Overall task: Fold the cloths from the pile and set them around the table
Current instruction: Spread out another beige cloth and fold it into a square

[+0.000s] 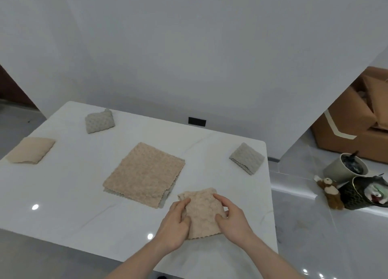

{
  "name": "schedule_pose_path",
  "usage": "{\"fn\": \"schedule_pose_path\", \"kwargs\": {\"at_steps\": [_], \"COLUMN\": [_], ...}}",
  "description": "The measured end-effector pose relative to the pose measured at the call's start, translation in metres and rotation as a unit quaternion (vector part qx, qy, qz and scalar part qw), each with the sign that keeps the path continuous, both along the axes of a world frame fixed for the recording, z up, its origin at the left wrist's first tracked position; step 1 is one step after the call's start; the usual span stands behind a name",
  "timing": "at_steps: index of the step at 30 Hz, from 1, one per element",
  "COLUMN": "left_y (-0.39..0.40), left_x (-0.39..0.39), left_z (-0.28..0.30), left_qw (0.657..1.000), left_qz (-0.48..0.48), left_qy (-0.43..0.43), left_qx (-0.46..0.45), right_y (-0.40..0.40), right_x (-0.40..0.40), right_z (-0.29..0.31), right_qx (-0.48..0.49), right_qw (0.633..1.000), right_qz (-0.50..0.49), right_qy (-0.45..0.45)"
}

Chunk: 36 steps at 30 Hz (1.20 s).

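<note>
from my head view, the white table point(84, 194) fills the middle. beyond its right edge, down on the floor, sit a cardboard box point(346, 121), two round containers point(345, 167) and a small stuffed toy point(330, 192); all of that is well apart from my hands. a black rectangle point(197, 121) shows on the wall just past the table's far edge. nothing stands between me and the cloths.

on the table, a folded grey cloth point(99, 121) lies near the far left corner, a folded beige cloth point(30, 149) at the left edge, and another folded grey cloth point(247, 158) near the right edge. the pile point(143, 173) of flat beige cloths lies in the middle, with a grey edge peeking out at its near right corner.

the beige cloth i am folding point(202, 212) lies on the table just right of the pile's near corner, close to me. my left hand point(175, 222) grips its left edge, fingers curled onto the fabric. my right hand point(232, 212) holds its right edge, thumb on top and fingers curved round the side. the cloth sits between both hands, touching each.
</note>
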State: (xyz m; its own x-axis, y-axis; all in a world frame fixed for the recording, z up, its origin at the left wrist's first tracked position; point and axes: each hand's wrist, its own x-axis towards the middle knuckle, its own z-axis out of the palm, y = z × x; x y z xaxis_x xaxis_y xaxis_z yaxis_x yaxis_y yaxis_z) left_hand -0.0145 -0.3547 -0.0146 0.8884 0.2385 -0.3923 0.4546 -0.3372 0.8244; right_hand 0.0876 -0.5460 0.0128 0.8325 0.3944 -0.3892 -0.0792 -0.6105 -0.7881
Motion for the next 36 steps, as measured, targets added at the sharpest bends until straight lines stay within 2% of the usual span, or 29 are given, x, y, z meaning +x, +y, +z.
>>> {"fn": "schedule_pose_path", "kwargs": {"at_steps": [14,32,36], "left_y": [-0.161,-0.165,-0.172], "left_x": [0.054,0.073,0.090], "left_z": [-0.004,-0.033,-0.038], "left_qw": [0.994,0.995,0.992], "left_qz": [0.096,0.052,0.040], "left_qy": [0.047,0.069,0.097], "left_qx": [0.014,0.052,0.068], "right_y": [-0.132,-0.137,-0.138], "right_x": [0.093,0.120,0.139], "right_z": [-0.032,-0.049,-0.058], "right_qx": [-0.037,-0.118,-0.142], "right_qw": [0.986,0.966,0.956], "right_qz": [0.161,0.228,0.256], "right_qy": [0.008,-0.032,-0.033]}}
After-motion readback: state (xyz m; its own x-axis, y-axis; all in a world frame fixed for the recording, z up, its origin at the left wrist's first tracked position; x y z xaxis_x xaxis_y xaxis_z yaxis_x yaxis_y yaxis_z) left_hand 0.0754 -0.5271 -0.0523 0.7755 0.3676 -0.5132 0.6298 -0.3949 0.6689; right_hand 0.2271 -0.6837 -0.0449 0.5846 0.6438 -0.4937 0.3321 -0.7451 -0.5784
